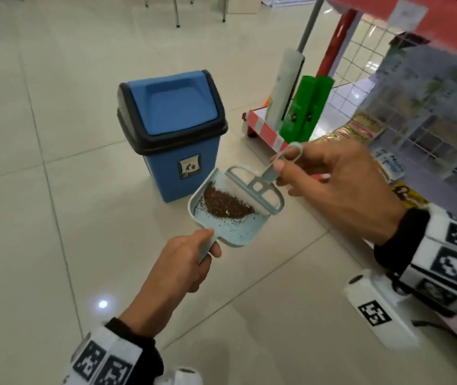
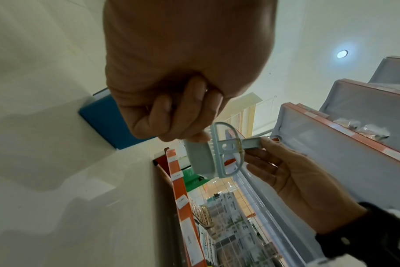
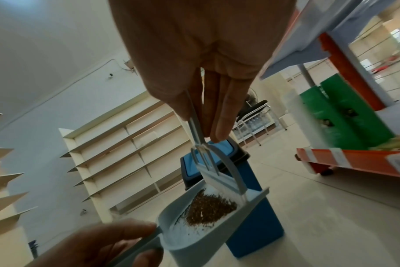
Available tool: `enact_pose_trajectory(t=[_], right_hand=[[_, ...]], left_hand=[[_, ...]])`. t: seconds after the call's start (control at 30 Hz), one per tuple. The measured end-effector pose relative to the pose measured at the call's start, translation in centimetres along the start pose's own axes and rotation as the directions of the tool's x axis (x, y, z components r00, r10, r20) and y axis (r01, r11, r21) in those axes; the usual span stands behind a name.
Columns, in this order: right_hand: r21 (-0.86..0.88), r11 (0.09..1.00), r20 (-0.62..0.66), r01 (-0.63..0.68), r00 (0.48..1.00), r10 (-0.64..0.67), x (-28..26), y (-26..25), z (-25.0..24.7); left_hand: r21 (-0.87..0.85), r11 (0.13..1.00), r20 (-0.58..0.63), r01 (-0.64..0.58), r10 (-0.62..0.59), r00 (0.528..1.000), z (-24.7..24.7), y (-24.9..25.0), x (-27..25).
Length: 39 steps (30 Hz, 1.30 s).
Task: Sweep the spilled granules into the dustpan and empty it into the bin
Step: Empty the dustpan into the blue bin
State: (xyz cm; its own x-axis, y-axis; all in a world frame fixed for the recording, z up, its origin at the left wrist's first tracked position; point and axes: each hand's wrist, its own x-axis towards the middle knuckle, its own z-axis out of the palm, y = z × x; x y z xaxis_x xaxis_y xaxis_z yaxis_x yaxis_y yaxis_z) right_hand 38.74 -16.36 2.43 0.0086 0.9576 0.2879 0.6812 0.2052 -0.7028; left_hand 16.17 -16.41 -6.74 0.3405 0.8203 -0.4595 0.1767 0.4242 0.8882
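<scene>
left hand grips dustpan handle, mostly hidden | right hand pinches brush handle | granules piled in raised dustpan, beside bin | bin lid closed

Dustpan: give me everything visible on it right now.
The dustpan is small, pale blue and looks like plastic, with a flat speckled floor, low side walls and a short handle. The left hand grips that handle and holds the pan in the air, in front of the blue bin, whose swing lid is closed. A brown heap of granules lies in it near the open front edge. The white bristles of the brush, pinched in the right hand, rest in the pan against the heap.
</scene>
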Motion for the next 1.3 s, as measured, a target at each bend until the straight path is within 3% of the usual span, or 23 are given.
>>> enact_pose_trajectory(t=[0.23, 0.37, 0.67, 0.93, 1.07, 1.17, 1.3], right_hand=[[0.119, 0.988, 0.174, 0.102, 0.977, -0.122, 5.3, -0.1, 4.1], [0.168, 0.976, 0.262, 0.136, 0.949, -0.177, 8.8, 1.0, 5.1], [0.253, 0.965, 0.329, 0.069, 0.932, -0.153, 15.8, 0.2, 1.5], [0.205, 0.976, 0.275, 0.073, 0.953, -0.129, 21.7, -1.3, 1.8], [0.052, 0.985, 0.379, 0.162, 0.91, -0.169, 24.2, -1.1, 2.9], [0.036, 0.985, 0.45, 0.167, 0.878, -0.166, 25.4, -0.7, 3.2], [0.012, 0.983, 0.525, 0.185, 0.835, -0.163, 25.8, -0.4, 3.2]], left_hand=[[-0.041, 0.999, -0.111, -0.025, 0.021, 0.994, -2.2, -0.8, 0.3], [-0.069, 0.996, -0.175, 0.047, -0.059, 0.983, -2.9, 0.2, 1.3], [-0.017, 0.997, -0.22, 0.078, -0.079, 0.972, -4.0, 9.0, 2.8], [-0.199, 0.951, -0.139, 0.238, -0.268, 0.953, -7.4, 15.3, 6.0], [-0.334, 0.866, 0.011, 0.373, -0.392, 0.92, -8.4, 16.4, 7.7], [-0.445, 0.778, 0.123, 0.445, -0.439, 0.89, -9.2, 17.4, 9.1], [-0.434, 0.744, 0.134, 0.508, -0.504, 0.853, -9.9, 18.7, 10.0]])
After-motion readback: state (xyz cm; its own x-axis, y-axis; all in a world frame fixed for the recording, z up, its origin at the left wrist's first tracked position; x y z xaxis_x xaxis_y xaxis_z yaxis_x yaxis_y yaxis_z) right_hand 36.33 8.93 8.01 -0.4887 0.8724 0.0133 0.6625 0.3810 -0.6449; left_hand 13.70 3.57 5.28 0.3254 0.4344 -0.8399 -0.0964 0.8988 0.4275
